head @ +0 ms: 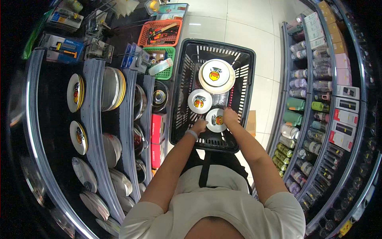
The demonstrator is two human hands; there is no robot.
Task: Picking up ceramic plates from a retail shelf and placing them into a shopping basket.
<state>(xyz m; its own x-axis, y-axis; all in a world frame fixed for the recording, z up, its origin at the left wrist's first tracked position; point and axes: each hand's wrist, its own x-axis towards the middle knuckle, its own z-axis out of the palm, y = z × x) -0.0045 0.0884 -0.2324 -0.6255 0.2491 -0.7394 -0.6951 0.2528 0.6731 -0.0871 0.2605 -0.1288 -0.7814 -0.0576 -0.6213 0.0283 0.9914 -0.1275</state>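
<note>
A black plastic shopping basket (212, 146) with slotted walls is in front of me. Inside it, my left hand (199, 126) and my right hand (230, 117) are at opposite sides of a small white plate or bowl (216, 120) with a yellow duck-face print, both hands at its rim. Another small white dish (200, 101) with a like print lies up and to the left of it. At the far end of the basket, a larger duck-print dish (215, 73) is stacked on wider pale tableware. My fingertips are partly hidden.
Left shelves carry printed plates (76, 93), stacked plates (113, 89) and metal pans or lids (139, 101). An orange basket (160, 21) of tools and a green basket (171, 64) stand beyond. Right shelves hold bottles (295, 107) and boxed goods (343, 134). A cardboard piece (251, 123) lies beside the shopping basket.
</note>
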